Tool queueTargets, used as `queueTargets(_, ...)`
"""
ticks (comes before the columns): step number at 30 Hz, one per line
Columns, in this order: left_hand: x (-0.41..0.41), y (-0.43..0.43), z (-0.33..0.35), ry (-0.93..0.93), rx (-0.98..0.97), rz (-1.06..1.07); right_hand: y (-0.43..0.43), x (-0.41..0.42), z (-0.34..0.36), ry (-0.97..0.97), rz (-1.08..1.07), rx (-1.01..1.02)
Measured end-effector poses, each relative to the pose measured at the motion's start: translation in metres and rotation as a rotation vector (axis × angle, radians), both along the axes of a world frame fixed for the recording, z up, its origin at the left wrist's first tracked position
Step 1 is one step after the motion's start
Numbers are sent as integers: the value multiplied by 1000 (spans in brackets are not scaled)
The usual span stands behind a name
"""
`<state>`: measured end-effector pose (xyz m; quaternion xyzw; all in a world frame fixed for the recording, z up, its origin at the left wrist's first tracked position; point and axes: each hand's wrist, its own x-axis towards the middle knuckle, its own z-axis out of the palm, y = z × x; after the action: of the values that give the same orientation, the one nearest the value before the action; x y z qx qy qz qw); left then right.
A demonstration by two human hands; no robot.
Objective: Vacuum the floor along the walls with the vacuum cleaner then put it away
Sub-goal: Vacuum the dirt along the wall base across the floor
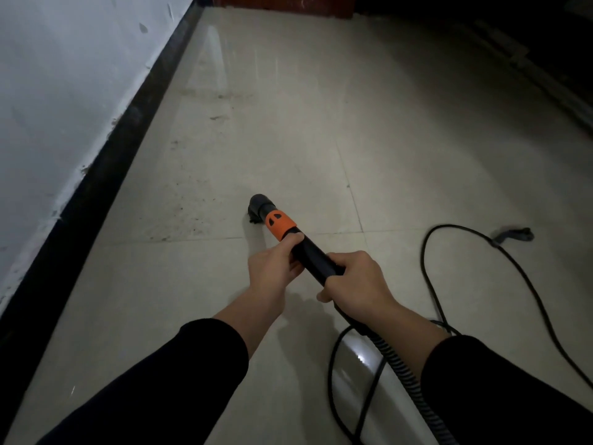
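Orange plastic forms the collar [280, 224] on the black vacuum tube [313, 255]. Just past it the nozzle [258, 208] sits low on the pale tiled floor [321, 123], seemingly touching it, near the wall [48, 91] but clear of the black baseboard [106, 175]. Both hands are clenched around the tube: the left hand [276, 261] grips right behind the collar, and the right hand [356, 281] holds farther back, where the ribbed hose [390, 358] begins. A band of dark grit [179, 216] lies between the nozzle and the baseboard, so the likeliest slip is passing alongside it and leaving that strip dirty. Pushing hard to the left could instead knock the nozzle against the baseboard. The power cord [424, 252] loops widely over the floor to the right and curls back beside the hose (the body of the vacuum itself is out of view). I judge it could catch a foot or pull taut if the person moves forward. A small dark object [513, 234] lies by the cord; I cannot tell what it is. Ahead, the floor runs open along the wall up to a reddish wooden piece [279, 1] at the far end. The right side falls into shadow too deep to read, so the safe room is straight ahead and leftward to the baseboard.
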<state>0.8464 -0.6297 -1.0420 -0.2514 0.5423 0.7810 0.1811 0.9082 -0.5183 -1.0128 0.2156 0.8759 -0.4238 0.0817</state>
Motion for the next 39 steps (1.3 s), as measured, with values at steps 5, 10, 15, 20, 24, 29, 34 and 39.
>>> queueTargets(5,-1,26,14,-51,-34,-20,22,-3,10,-34,4,7)
queueTargets(10,1,53,35,-138,-78,-112,45,5,21,-75,-19,-7)
queueTargets(15,-3,65,43,-196,-88,-182,56,8,31,-114,-55,-29)
queueTargets(20,-23,60,33,-191,-83,-240,53,-9,36,-132,-59,-4)
queueTargets(24,-43,49,39,-218,-97,-333,42,-18,43,-159,-86,9)
queueTargets(29,-62,31,51,-247,-96,-446,30,-31,54,-227,-83,38)
queueTargets(34,-78,4,51,-279,-57,-421,6,-53,61,-279,-29,84)
queueTargets(39,-93,-22,50,-326,-47,-396,-17,-74,68,-314,8,106)
